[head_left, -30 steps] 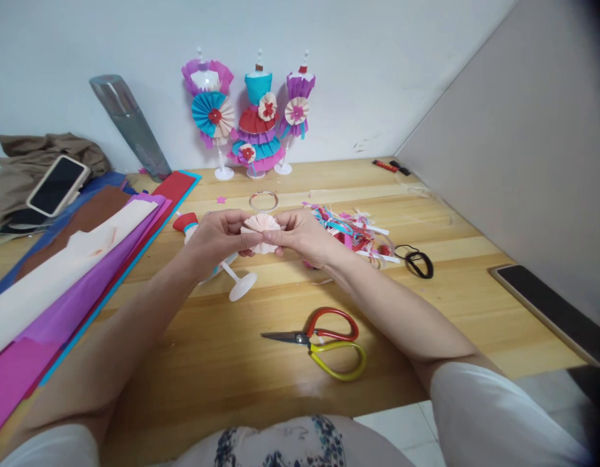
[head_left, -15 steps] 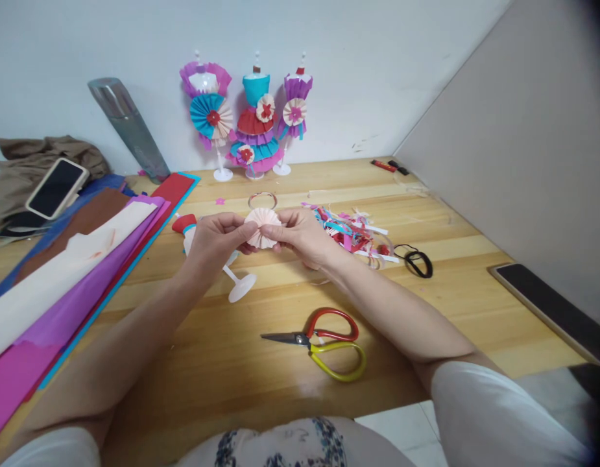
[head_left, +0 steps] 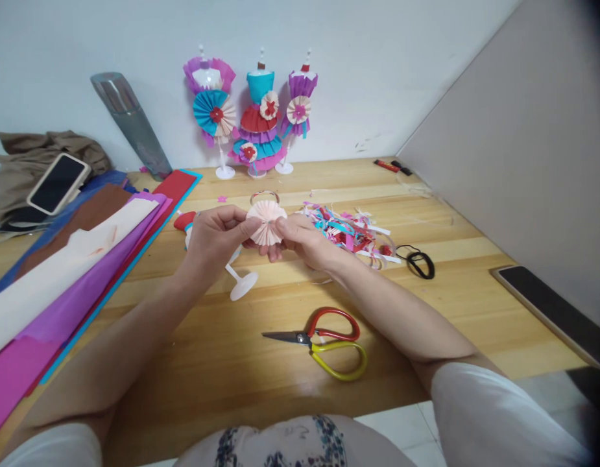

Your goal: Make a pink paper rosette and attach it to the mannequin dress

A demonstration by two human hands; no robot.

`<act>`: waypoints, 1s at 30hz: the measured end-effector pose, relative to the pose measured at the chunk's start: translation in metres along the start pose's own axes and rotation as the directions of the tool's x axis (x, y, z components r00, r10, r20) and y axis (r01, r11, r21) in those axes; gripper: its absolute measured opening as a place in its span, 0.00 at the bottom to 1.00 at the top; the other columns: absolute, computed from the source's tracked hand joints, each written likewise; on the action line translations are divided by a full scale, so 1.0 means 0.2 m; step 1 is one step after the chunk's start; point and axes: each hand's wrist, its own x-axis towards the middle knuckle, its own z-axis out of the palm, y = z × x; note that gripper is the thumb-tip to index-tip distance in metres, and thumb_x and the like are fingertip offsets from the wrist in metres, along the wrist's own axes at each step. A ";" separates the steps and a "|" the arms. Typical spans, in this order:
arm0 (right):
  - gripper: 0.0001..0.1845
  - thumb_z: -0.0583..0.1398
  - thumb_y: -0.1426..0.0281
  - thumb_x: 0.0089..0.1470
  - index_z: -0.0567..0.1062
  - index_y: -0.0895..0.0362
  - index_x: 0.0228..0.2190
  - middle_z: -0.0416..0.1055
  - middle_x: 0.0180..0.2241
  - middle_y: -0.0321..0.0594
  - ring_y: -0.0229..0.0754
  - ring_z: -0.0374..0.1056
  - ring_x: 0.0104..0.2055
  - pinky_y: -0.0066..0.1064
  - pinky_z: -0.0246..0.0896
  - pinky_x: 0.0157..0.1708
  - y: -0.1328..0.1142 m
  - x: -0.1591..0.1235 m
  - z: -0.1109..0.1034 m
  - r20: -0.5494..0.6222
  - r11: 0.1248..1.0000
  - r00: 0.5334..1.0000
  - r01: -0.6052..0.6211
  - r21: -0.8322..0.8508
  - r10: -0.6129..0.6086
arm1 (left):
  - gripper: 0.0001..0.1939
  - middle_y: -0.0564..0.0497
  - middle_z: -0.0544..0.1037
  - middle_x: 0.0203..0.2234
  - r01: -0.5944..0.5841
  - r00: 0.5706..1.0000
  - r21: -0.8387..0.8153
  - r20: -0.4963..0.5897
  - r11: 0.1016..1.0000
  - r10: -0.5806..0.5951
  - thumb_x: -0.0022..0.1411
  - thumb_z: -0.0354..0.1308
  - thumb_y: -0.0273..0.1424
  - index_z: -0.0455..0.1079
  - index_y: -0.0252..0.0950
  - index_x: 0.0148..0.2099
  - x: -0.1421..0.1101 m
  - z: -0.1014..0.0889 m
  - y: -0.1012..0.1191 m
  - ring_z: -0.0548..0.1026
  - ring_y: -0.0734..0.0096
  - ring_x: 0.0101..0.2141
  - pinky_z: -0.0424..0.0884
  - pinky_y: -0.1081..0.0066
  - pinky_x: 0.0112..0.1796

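A pale pink pleated paper rosette is held up between both hands above the table. My left hand pinches its left side, thumb on the front face. My right hand grips the right side, its thumb near the rosette's centre and fingers behind. Below and partly behind my left hand lies a small mannequin stand on its side, its red top showing past the wrist. Scissors with one red and one yellow handle rest on the table nearer to me.
Three paper-dressed mannequins stand against the wall. Coloured paper sheets, a phone and a leaning bottle are at left. Paper scraps, a black hair tie and another dark phone-like slab lie at right.
The rosette has been raised slightly and faces me more fully. My right hand has shifted a little right, and its fingers now show under the rosette. The view has moved slightly.
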 end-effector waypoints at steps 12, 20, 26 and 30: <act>0.15 0.70 0.60 0.43 0.76 0.58 0.24 0.70 0.17 0.31 0.31 0.63 0.18 0.24 0.56 0.21 -0.06 0.00 0.04 -0.109 0.995 0.994 -0.016 -0.097 0.005 | 0.10 0.54 0.77 0.18 0.002 1.000 0.001 0.013 1.000 -0.002 0.50 0.69 0.37 0.75 0.36 0.25 0.02 0.00 -0.02 0.72 0.74 0.20 0.69 0.73 0.24; 0.17 0.70 0.57 0.43 0.76 0.58 0.22 0.73 0.19 0.34 0.31 0.64 0.18 0.25 0.57 0.20 -0.08 0.00 -0.02 -0.093 0.995 0.996 -0.028 -0.094 0.019 | 0.13 0.53 0.76 0.18 0.023 0.997 0.060 0.076 0.998 -0.028 0.49 0.70 0.39 0.74 0.36 0.25 0.04 -0.04 0.01 0.73 0.72 0.22 0.70 0.72 0.25; 0.20 0.71 0.55 0.42 0.75 0.58 0.20 0.73 0.18 0.35 0.31 0.64 0.17 0.25 0.56 0.19 -0.10 -0.01 -0.02 -0.106 0.994 0.994 -0.021 -0.106 0.010 | 0.11 0.54 0.76 0.17 0.065 0.986 0.051 0.148 0.997 -0.072 0.47 0.70 0.37 0.75 0.36 0.26 0.07 -0.07 -0.01 0.72 0.75 0.19 0.70 0.74 0.24; 0.18 0.72 0.57 0.42 0.75 0.57 0.20 0.70 0.16 0.33 0.33 0.64 0.18 0.25 0.56 0.20 -0.09 0.00 -0.03 -0.127 0.991 0.991 -0.048 -0.122 0.033 | 0.12 0.53 0.77 0.18 0.083 0.980 0.053 0.176 0.995 -0.091 0.45 0.72 0.38 0.75 0.35 0.25 0.08 -0.07 -0.02 0.72 0.75 0.20 0.71 0.74 0.24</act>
